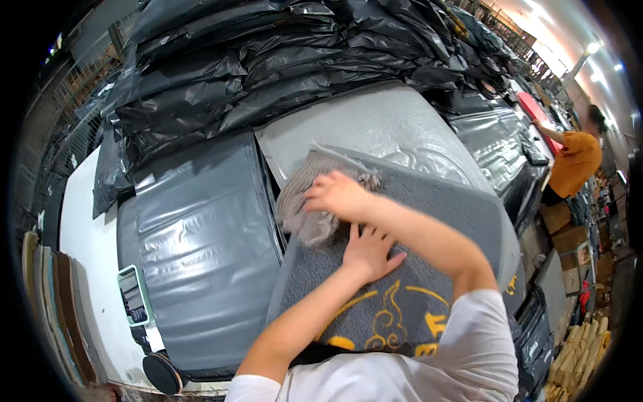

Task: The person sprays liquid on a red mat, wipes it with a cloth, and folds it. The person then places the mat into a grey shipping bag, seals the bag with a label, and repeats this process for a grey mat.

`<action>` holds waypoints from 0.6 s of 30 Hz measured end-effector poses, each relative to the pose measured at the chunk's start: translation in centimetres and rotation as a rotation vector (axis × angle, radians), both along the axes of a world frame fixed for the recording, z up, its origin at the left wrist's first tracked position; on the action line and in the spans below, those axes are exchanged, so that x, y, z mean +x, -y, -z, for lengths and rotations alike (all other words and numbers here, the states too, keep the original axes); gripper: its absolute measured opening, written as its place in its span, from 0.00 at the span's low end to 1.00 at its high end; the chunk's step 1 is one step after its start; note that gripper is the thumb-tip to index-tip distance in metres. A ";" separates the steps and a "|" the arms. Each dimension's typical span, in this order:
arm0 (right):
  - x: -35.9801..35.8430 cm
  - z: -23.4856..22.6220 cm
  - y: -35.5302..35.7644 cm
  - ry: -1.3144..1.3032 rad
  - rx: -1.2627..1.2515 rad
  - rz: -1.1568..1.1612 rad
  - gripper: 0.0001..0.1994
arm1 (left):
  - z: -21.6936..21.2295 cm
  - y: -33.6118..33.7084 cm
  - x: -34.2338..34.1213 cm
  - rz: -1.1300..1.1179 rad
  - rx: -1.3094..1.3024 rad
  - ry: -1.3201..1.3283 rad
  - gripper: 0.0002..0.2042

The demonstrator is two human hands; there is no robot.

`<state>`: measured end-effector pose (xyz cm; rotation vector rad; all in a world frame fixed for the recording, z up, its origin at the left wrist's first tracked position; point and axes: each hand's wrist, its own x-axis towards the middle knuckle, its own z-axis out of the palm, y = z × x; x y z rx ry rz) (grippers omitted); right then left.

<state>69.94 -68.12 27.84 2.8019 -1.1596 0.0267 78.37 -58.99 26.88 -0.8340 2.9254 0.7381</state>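
Note:
A dark grey door mat with yellow lettering and a swirl design lies in front of me. My left hand presses flat on it, fingers spread and holding nothing. Above and just left of that, my right hand has its fingers curled over a bunched, ribbed grey-beige cloth with fuzzy edges, at the mat's far left corner. The right forearm is slightly blurred and crosses over the mat. Under the mat's far side is a shiny plastic-covered grey sheet.
Left of the mat lies a stack in grey plastic. Beside it are a phone and a round black-lidded object. Black plastic packages pile up behind. Rolled mats stand at far left; a person in orange works at right.

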 end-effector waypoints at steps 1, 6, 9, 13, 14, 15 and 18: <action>-2.2 1.3 3.7 0.033 -0.393 -0.128 0.10 | 1.1 -0.4 0.1 -0.048 -0.194 -0.148 0.32; -5.7 -1.8 11.5 0.383 -0.236 0.503 0.09 | 1.5 0.1 -0.4 -0.042 -0.190 -0.176 0.33; -3.1 0.7 6.2 0.254 -0.016 0.302 0.17 | 2.1 0.7 0.3 -0.079 -0.253 -0.159 0.34; -15.1 0.1 -3.5 0.028 0.025 0.914 0.14 | 1.8 0.6 -0.2 -0.068 -0.264 -0.199 0.33; -17.6 -2.5 -6.2 -0.104 0.315 1.201 0.10 | 1.8 0.9 0.2 -0.094 -0.269 -0.209 0.33; -22.9 -2.4 -10.8 -0.153 0.177 1.335 0.08 | 1.6 0.7 0.2 -0.082 -0.280 -0.217 0.32; -35.8 -4.2 -25.7 -0.452 0.063 1.874 0.10 | 1.4 -0.4 -1.0 -0.056 -0.275 -0.251 0.31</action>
